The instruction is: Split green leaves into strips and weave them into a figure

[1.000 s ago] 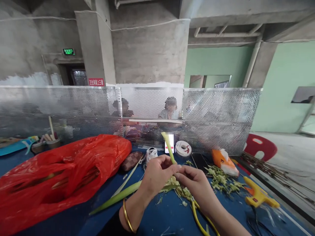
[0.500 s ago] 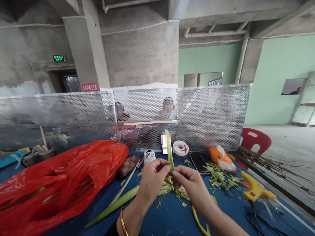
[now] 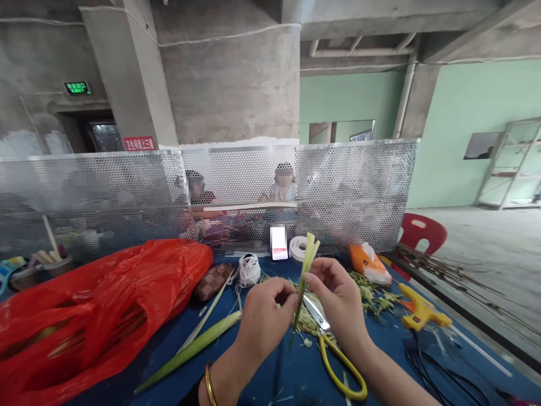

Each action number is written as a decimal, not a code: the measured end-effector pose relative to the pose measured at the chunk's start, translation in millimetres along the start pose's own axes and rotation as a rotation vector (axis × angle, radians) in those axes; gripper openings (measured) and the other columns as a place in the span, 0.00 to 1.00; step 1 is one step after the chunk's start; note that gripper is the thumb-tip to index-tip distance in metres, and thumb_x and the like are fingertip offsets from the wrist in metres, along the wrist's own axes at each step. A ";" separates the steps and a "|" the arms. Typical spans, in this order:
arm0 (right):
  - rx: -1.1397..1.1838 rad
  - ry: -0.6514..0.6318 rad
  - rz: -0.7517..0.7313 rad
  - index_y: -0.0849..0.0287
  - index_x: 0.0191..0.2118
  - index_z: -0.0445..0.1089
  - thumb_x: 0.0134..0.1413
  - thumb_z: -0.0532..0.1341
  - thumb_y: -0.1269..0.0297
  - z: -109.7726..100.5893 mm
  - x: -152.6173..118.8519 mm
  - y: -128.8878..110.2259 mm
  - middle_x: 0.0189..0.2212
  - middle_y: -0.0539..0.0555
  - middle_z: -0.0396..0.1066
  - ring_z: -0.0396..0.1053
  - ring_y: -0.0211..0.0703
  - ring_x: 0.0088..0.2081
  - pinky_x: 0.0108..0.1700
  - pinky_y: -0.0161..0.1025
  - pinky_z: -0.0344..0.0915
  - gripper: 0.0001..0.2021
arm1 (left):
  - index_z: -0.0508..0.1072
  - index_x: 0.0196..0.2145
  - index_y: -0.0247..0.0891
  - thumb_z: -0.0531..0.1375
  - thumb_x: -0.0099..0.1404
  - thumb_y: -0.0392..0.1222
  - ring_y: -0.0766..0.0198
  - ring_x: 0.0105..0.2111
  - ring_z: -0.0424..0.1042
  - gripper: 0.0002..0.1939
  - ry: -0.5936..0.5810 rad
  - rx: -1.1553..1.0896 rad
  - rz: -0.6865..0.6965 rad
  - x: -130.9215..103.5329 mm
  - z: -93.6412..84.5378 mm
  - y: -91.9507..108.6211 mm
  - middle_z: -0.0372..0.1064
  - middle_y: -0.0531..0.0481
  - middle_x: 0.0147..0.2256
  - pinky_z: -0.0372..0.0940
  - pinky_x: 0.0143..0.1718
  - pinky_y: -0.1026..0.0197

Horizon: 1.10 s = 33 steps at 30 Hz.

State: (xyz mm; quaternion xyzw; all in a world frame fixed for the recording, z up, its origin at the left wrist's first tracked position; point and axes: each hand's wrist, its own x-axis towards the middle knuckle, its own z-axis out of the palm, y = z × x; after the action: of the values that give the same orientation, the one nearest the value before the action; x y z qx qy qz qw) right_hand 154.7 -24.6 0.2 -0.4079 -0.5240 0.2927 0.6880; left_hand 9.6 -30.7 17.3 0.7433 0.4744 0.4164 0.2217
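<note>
A pale green leaf strip (image 3: 307,265), split into two ends at the top, stands upright between my hands above the blue table. My right hand (image 3: 342,296) pinches it between thumb and fingers. My left hand (image 3: 268,316), wearing a gold bangle, has its fingertips closed at the strip's lower left side. Below my right hand lies a pair of scissors (image 3: 344,369) with yellow handles, blades partly over leaf scraps. Left of my left hand, a long green leaf (image 3: 190,352) rests on the table.
A red plastic bag (image 3: 139,282) covers the table's left. A checkered pouch (image 3: 213,281), white string (image 3: 249,269), lit phone (image 3: 279,243) and white spool (image 3: 298,248) sit behind my hands. Rightward are tissues (image 3: 371,265), leaf scraps and a yellow glue gun (image 3: 422,310). A perforated metal screen (image 3: 359,186) stands behind.
Both hands have shifted with the leaf strip; the right has moved up along it. Its top now shows two separate ends. The scissors have come into fuller view, and the camera has turned slightly right.
</note>
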 end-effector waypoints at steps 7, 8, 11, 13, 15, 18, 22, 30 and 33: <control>0.001 0.022 -0.012 0.57 0.29 0.65 0.56 0.60 0.59 -3.7 2.4 -0.2 0.20 0.46 0.64 0.63 0.37 0.23 0.27 0.35 0.61 0.09 | 0.73 0.23 0.40 0.58 0.58 0.38 0.62 0.28 0.67 0.07 -0.043 -0.070 -0.001 2.1 3.0 -1.0 0.71 0.52 0.25 0.57 0.31 0.63; -0.002 0.029 -0.023 0.57 0.29 0.66 0.56 0.60 0.59 -4.0 1.9 0.5 0.20 0.46 0.64 0.64 0.37 0.23 0.28 0.35 0.62 0.09 | 0.73 0.23 0.40 0.58 0.58 0.38 0.62 0.27 0.66 0.08 -0.049 -0.107 -0.019 3.0 2.3 -0.7 0.71 0.52 0.24 0.57 0.30 0.63; -0.032 0.060 -0.058 0.57 0.30 0.67 0.57 0.60 0.59 -5.4 1.0 3.0 0.21 0.47 0.66 0.65 0.38 0.24 0.29 0.36 0.63 0.08 | 0.72 0.22 0.39 0.57 0.58 0.41 0.63 0.26 0.64 0.09 -0.067 -0.219 -0.071 4.8 1.0 -0.4 0.68 0.52 0.23 0.56 0.28 0.64; -0.069 0.084 -0.089 0.58 0.31 0.68 0.57 0.60 0.60 -6.9 1.0 4.4 0.21 0.48 0.67 0.66 0.39 0.25 0.30 0.37 0.64 0.08 | 0.72 0.23 0.39 0.57 0.59 0.43 0.64 0.24 0.63 0.09 -0.075 -0.258 -0.089 5.1 1.3 -0.9 0.67 0.52 0.22 0.56 0.27 0.64; -0.118 0.111 -0.142 0.58 0.32 0.69 0.57 0.60 0.62 -8.5 1.1 5.2 0.24 0.49 0.69 0.67 0.40 0.27 0.32 0.37 0.65 0.07 | 0.73 0.25 0.39 0.57 0.59 0.44 0.64 0.24 0.65 0.10 -0.087 -0.299 -0.114 4.9 2.2 -1.6 0.67 0.52 0.22 0.58 0.27 0.64; -0.223 0.151 -0.263 0.57 0.32 0.70 0.58 0.60 0.64 -10.2 0.2 4.7 0.27 0.50 0.70 0.67 0.40 0.29 0.34 0.38 0.65 0.05 | 0.73 0.26 0.38 0.57 0.59 0.45 0.63 0.23 0.69 0.09 -0.101 -0.371 -0.177 4.7 3.2 -2.1 0.70 0.51 0.21 0.61 0.27 0.63; -0.325 0.185 -0.439 0.56 0.32 0.68 0.58 0.60 0.68 -9.8 -3.8 2.5 0.28 0.51 0.69 0.67 0.41 0.31 0.35 0.38 0.64 0.04 | 0.73 0.27 0.38 0.57 0.59 0.45 0.64 0.19 0.69 0.09 -0.066 -0.345 -0.215 5.2 2.7 -2.4 0.71 0.51 0.18 0.59 0.23 0.64; -0.224 0.178 -0.432 0.56 0.32 0.69 0.57 0.59 0.67 -4.4 -8.7 1.2 0.28 0.53 0.70 0.68 0.43 0.31 0.35 0.41 0.65 0.03 | 0.69 0.27 0.38 0.57 0.60 0.45 0.67 0.17 0.69 0.09 -0.055 -0.456 -0.243 7.8 6.6 -11.5 0.72 0.52 0.21 0.59 0.21 0.66; -0.119 0.155 -0.292 0.57 0.31 0.70 0.57 0.60 0.64 -4.3 -6.9 3.5 0.27 0.52 0.71 0.69 0.43 0.30 0.34 0.39 0.67 0.05 | 0.69 0.28 0.38 0.60 0.56 0.43 0.70 0.15 0.65 0.06 -0.107 -0.588 -0.318 8.5 9.0 -10.8 0.73 0.52 0.22 0.60 0.20 0.66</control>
State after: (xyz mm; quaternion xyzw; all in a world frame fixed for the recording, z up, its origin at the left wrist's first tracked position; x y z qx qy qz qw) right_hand 157.0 -29.7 -6.7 -0.3890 -0.5396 0.1259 0.7360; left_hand 13.3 -17.6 8.0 0.5849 0.4315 0.4561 0.5134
